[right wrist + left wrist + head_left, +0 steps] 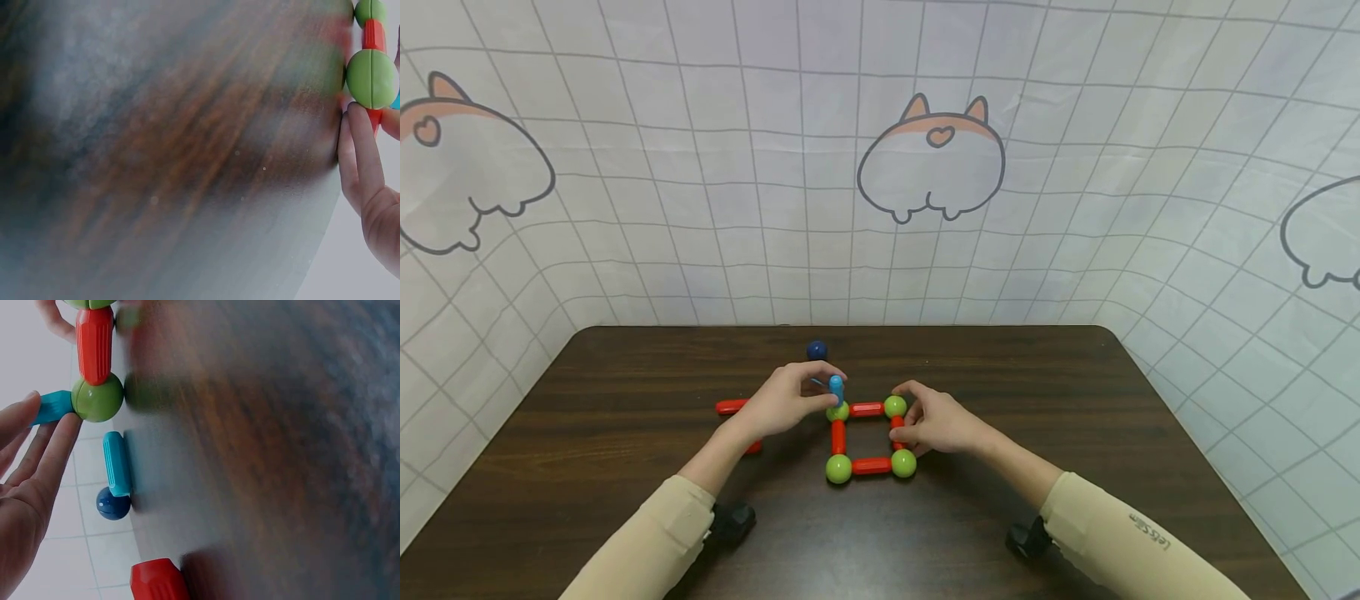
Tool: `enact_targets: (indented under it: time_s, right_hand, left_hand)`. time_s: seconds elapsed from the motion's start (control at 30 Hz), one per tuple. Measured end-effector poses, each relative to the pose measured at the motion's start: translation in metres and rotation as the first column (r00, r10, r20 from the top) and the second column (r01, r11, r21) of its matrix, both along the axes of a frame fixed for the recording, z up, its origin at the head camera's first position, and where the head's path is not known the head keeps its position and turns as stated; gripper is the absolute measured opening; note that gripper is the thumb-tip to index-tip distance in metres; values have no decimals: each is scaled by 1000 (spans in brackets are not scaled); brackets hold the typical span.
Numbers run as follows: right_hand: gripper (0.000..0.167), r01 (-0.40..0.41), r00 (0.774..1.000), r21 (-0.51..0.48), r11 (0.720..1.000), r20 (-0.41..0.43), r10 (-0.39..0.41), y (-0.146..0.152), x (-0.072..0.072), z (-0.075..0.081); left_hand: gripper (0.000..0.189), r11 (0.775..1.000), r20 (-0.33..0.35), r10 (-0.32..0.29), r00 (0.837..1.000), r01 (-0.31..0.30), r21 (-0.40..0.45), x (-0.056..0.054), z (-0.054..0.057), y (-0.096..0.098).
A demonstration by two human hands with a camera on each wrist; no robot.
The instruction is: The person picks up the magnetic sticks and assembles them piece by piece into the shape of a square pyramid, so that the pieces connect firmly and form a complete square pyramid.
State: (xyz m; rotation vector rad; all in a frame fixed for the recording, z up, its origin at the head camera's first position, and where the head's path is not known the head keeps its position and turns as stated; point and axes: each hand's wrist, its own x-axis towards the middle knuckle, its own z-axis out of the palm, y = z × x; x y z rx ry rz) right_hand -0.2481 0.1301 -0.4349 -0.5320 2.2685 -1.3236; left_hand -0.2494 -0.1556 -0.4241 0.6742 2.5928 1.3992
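A square of red rods joined by green balls lies on the table in the head view. My left hand pinches a light-blue rod between thumb and fingers. That rod stands upright on the far-left green ball, touching it in the left wrist view. On the other side, my right hand holds the square's right red rod, thumb and fingers around it. Its index finger reaches the far-right green ball. Part of that red rod is hidden by the fingers.
Behind the left hand are a dark-blue ball and another light-blue rod lying beside it. Red rods lie left of the hand, partly covered by it. A patterned white cloth hangs behind the dark wooden table.
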Motion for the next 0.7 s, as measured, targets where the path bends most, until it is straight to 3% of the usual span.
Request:
enact_targets:
  time_s: [0.17, 0.43, 0.7]
  right_hand:
    - [62, -6, 1000, 17, 1000, -22, 6, 0, 1, 2]
    - [44, 2, 998, 58, 998, -63, 2, -4, -1, 1]
    - [39, 27, 998, 58, 998, -59, -24, -4, 0, 4]
  left_hand:
    - [31, 1000, -13, -5, 1000, 5, -4, 1, 0, -1]
    - [32, 1000, -2, 0, 1000, 0, 9, 3, 2, -8]
    - [28, 998, -24, 7, 1000, -9, -69, 9, 8, -21]
